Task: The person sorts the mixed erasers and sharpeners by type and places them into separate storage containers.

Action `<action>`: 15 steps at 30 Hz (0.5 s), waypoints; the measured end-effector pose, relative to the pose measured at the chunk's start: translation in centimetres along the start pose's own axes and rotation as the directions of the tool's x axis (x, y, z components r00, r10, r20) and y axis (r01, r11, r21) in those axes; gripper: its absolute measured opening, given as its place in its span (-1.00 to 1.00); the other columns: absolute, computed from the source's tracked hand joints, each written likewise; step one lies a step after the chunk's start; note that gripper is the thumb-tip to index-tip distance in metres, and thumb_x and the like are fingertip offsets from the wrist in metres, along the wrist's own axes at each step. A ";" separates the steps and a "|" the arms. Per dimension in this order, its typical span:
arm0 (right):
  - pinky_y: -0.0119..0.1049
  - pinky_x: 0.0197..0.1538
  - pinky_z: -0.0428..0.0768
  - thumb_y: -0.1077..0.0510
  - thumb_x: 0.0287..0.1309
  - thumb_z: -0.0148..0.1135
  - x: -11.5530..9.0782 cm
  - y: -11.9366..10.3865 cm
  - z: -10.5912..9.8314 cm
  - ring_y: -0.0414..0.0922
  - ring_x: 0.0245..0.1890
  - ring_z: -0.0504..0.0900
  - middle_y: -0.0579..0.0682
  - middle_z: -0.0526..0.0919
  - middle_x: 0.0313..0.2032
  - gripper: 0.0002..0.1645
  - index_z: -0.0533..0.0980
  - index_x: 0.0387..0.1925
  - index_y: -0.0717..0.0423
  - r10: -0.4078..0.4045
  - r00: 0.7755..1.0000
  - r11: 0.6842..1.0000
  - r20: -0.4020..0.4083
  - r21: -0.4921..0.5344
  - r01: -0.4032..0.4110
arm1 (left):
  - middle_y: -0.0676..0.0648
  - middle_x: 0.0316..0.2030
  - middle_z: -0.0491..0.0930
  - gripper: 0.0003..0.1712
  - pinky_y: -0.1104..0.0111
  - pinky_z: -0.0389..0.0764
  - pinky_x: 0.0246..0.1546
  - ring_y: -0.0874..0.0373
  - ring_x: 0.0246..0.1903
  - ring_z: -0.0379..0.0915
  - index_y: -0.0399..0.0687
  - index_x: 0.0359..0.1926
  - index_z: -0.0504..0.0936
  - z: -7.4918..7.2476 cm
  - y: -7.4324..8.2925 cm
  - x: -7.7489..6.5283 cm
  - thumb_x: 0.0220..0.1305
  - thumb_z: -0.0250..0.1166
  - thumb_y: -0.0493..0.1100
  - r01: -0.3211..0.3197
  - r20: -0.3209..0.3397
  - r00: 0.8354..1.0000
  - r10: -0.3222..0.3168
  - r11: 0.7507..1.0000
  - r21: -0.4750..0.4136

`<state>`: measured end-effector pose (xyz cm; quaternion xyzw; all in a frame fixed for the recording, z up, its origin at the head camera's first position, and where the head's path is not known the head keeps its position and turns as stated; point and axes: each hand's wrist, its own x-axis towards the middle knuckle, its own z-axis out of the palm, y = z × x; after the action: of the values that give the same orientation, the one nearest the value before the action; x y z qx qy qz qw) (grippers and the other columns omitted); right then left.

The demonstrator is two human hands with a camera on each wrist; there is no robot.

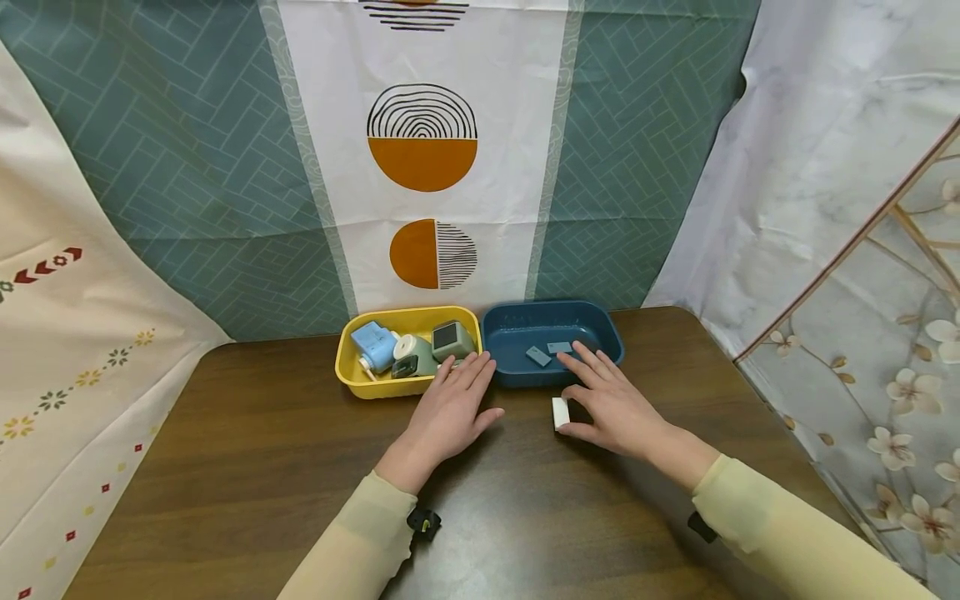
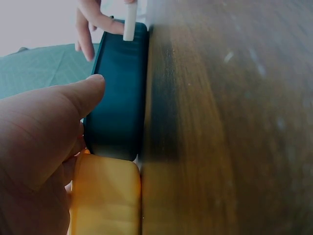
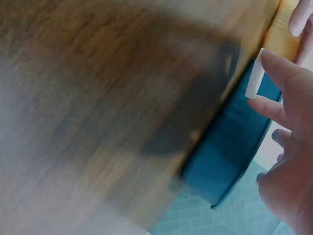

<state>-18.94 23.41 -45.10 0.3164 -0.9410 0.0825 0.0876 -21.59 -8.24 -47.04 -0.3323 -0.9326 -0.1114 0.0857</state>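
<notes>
My right hand pinches a small white rectangular block by its two ends, thumb on one and index finger on the other. It holds the block in front of the blue bin, the other fingers spread over the bin's front rim. My left hand has its fingers straight, fingertips at the front right rim of the yellow bin. In the left wrist view the left thumb stands out toward the blue bin. Two flat grey-blue rectangles, one of them a tilted piece, lie in the blue bin.
The bins stand side by side at the table's back edge. Inside the yellow one are a light-blue bottle-like item, a grey-green piece with a dark square face and other small items. A patterned cloth hangs behind.
</notes>
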 end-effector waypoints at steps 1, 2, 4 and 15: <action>0.29 0.69 0.00 -0.23 0.24 0.66 0.0 -0.1 -0.1 0.22 0.75 -0.08 0.22 0.27 0.67 -0.38 0.77 0.07 0.14 -0.001 1.000 1.000 -0.003 0.000 0.001 | -0.15 0.72 0.15 -0.07 -0.03 -0.17 0.73 -0.08 0.70 0.04 -0.14 0.73 0.26 0.0 0.0 0.0 0.64 0.26 0.29 0.005 0.005 1.000 -0.005 1.000 0.005; 0.28 0.70 0.00 -0.23 0.24 0.65 0.0 -0.1 -0.2 0.22 0.75 -0.08 0.21 0.27 0.67 -0.39 0.77 0.08 0.14 -0.001 1.000 1.000 -0.003 -0.002 0.001 | -0.13 0.73 0.14 -0.06 -0.02 -0.18 0.73 -0.07 0.71 0.02 -0.13 0.73 0.24 0.0 0.1 0.0 0.64 0.25 0.30 0.012 0.014 1.000 -0.012 1.000 0.013; 0.27 0.70 -0.01 -0.23 0.25 0.65 0.0 -0.2 -0.4 0.21 0.76 -0.09 0.21 0.26 0.67 -0.39 0.77 0.08 0.13 -0.001 1.000 1.000 -0.002 -0.006 0.001 | -0.12 0.73 0.13 -0.06 -0.01 -0.19 0.73 -0.06 0.71 0.01 -0.11 0.74 0.23 0.0 0.1 0.1 0.64 0.24 0.30 0.019 0.022 1.000 -0.019 1.000 0.025; 0.25 0.71 -0.02 -0.20 0.30 0.62 0.1 -0.7 -1.9 0.22 0.75 -0.07 0.22 0.26 0.67 -0.44 0.74 0.04 0.16 -0.022 1.000 1.000 -0.021 0.011 0.023 | -0.15 0.72 0.15 -0.07 -0.01 -0.19 0.73 -0.06 0.71 0.01 -0.11 0.74 0.23 0.2 0.1 0.2 0.65 0.23 0.30 0.024 0.020 0.999 -0.025 0.999 0.043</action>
<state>-18.38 23.21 -43.20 0.3266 -0.9359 0.0901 0.0963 -21.69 -7.99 -47.13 -0.3202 -0.9396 -0.0890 0.0819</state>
